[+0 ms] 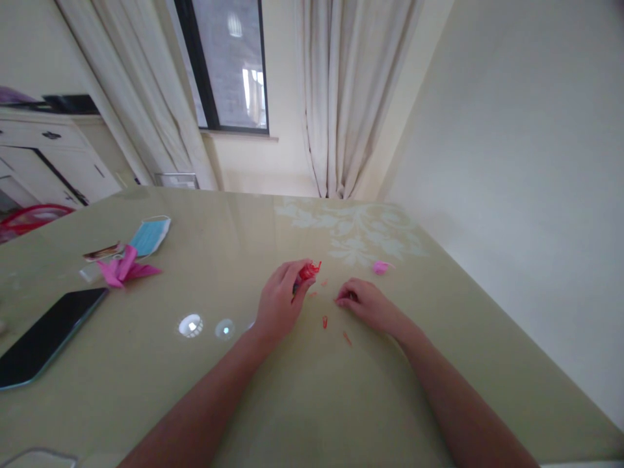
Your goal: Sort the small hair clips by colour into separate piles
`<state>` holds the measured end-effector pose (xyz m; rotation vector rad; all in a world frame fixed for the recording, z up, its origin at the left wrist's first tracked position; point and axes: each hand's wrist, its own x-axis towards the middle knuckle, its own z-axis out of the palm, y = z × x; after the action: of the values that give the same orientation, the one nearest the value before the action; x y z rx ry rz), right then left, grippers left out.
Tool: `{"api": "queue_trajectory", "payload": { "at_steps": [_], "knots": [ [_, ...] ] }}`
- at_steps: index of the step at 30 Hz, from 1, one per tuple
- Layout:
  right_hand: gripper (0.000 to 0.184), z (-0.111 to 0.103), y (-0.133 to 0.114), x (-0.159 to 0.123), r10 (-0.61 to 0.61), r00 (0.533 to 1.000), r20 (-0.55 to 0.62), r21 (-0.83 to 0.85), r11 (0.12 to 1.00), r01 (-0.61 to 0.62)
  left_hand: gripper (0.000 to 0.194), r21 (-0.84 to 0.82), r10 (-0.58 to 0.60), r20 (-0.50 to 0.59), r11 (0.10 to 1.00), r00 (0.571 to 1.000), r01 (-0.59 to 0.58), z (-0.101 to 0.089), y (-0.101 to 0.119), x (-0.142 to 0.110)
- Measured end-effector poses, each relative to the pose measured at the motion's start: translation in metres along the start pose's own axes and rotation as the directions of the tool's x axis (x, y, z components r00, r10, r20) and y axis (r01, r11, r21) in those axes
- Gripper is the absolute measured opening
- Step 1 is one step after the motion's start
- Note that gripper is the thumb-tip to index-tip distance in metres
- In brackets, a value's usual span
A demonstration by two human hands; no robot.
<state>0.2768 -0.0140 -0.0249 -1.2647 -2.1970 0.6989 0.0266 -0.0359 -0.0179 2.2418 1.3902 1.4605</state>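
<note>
The left hand's fingers [303,263] are closed around a red bunch [309,270] of what look like small clips, with thin ends poking out past the fingertips. The right hand's fingers [347,296] are drawn together low over the table [273,403], their tips turned toward the left hand; a reddish speck shows at the tips, but I cannot tell whether it is a piece being pinched. Between and just in front of the hands lie the loose ones: a bright red clip [324,322], a paler orange-red piece [347,338] nearer the wearer, and two faint pieces [313,294] close to the left fingertips. So, as far as the view shows, most of the red pieces in sight seem to be in the left hand, while four lie apart on the tabletop, not in either hand. Beyond the right hand sits a small pink object [380,267] (too blurred to name with any confidence). Farther out, well to the left, are a folded pink thing [124,268] with pointed ends, a blue face mask [151,236] just behind it, and a dark phone or tablet [51,335] lying flat.
</note>
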Motion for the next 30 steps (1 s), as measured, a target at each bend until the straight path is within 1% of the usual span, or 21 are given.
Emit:
{"api": "queue_trajectory", "payload": {
  "at_steps": [2, 5, 7, 9, 12, 18, 22, 25, 27, 30],
  "knots": [
    [0.008, 0.001, -0.007, 0.002, -0.009, 0.996, -0.088, 0.083, 0.996, 0.016, 0.03, 0.033, 0.038, 0.02, 0.999, 0.999, -0.039, 0.001, -0.001, -0.001],
    [0.018, 0.002, -0.019, 0.005, 0.037, 0.972, -0.231, 0.29, 0.957, 0.033, 0.03, 0.062, 0.118, 0.061, 0.991, 0.991, -0.121, 0.002, -0.001, -0.004],
    [0.025, 0.002, -0.024, 0.006, 0.059, 0.961, -0.269, 0.375, 0.926, 0.048, 0.03, 0.073, 0.174, 0.09, 0.981, 0.981, -0.181, 0.003, 0.001, -0.005],
    [0.028, 0.003, -0.027, 0.005, 0.065, 0.963, -0.262, 0.417, 0.907, 0.052, 0.029, 0.081, 0.212, 0.103, 0.972, 0.972, -0.221, 0.004, 0.002, -0.006],
    [0.03, 0.004, -0.029, 0.004, 0.075, 0.973, -0.219, 0.476, 0.879, 0.039, 0.029, 0.098, 0.242, 0.093, 0.963, 0.966, -0.251, 0.003, 0.005, -0.006],
    [0.029, 0.006, -0.032, 0.003, 0.156, 0.967, -0.2, 0.61, 0.792, -0.001, 0.029, 0.126, 0.298, 0.109, 0.942, 0.948, -0.31, 0.003, 0.007, -0.007],
    [0.029, 0.007, -0.032, 0.004, 0.18, 0.967, -0.18, 0.61, 0.792, -0.034, 0.03, 0.129, 0.295, 0.131, 0.941, 0.946, -0.311, 0.004, 0.007, -0.008],
    [0.028, 0.008, -0.031, 0.004, 0.144, 0.968, -0.208, 0.571, 0.821, 0.0, 0.03, 0.13, 0.291, 0.147, 0.942, 0.945, -0.31, 0.004, 0.007, -0.008],
    [0.027, 0.008, -0.033, 0.002, 0.102, 0.956, -0.275, 0.492, 0.869, 0.049, 0.03, 0.136, 0.293, 0.15, 0.94, 0.944, -0.313, 0.003, 0.007, -0.008],
    [0.022, 0.006, -0.037, -0.001, -0.009, 0.928, -0.372, 0.297, 0.946, 0.128, 0.03, 0.146, 0.291, 0.144, 0.939, 0.946, -0.311, 0.004, 0.007, -0.009]
  ]
}}
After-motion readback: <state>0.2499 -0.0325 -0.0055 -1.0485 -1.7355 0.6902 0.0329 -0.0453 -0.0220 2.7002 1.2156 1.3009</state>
